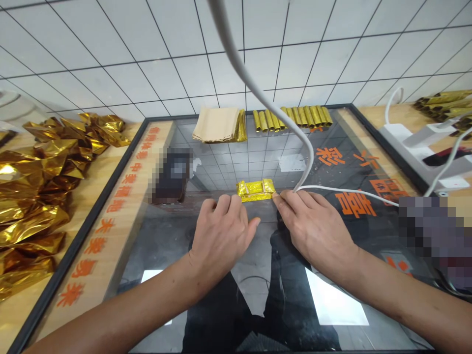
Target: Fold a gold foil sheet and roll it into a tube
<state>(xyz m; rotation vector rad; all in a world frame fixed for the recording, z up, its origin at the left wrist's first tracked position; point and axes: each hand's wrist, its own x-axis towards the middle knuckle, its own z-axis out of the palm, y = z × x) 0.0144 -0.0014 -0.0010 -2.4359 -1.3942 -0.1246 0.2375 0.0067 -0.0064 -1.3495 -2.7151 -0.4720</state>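
Observation:
A small folded piece of gold foil paper (255, 190) lies on the dark glass tabletop, its side edges turned inward and pale strips showing at the folds. My right hand (313, 223) is at its right end, with thumb and forefinger closed together on the corner. Just below and left of the foil paper is my left hand (221, 233). Its fingers curl down toward the glass and its thumb sticks out to the side, apart from them. I see nothing held in the left hand, though its fingertips are hidden.
A stack of tan paper sheets (216, 124) and a row of rolled gold foil tubes (306, 117) lie at the back. Crumpled gold foil (33, 196) covers the left side. A white cable (254, 88) hangs across the middle. A power strip (416, 147) stands right.

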